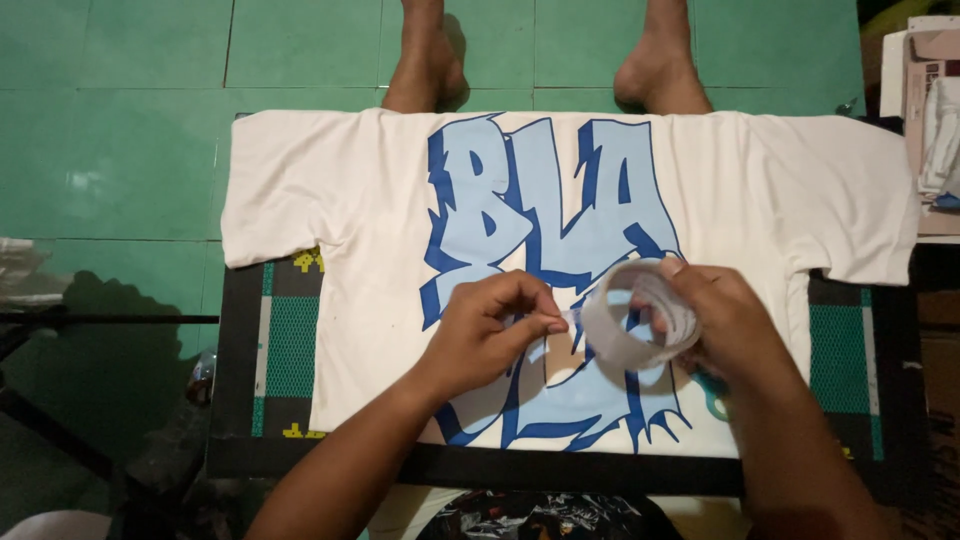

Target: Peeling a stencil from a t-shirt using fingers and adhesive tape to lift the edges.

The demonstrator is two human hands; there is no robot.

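Here, in the head view, I look straight down at a white T-shirt (330,190) spread flat on a dark worktop (235,400), its front covered by a large graffiti-style print in light and dark blue (520,210). The shirt's sleeves run out to both sides, and its lower edge lies close to the near rim of the worktop.

My right hand (735,320) holds a roll of clear tape (640,315) just above the middle of the print; its fingers are curled around the far side of the roll, clenched on it, with the ring standing roughly upright and its open centre facing me. My left hand (495,325) sits just beside it, thumb and forefinger pinched together on the loose end of the tape, which runs a short way across to the roll. Both hands hover over the lower half of the print, near one another, joined only by that strip.

Something teal (712,395) peeks out under my right wrist, lying on the shirt; I cannot tell what it is. Green mesh panels (292,345) with yellow marks show on the worktop at either side of the shirt. Beyond the far edge, a person's two bare feet (430,60) stand on a green tiled floor (120,120). At the far right edge is a pale box (925,90) with white items in it.
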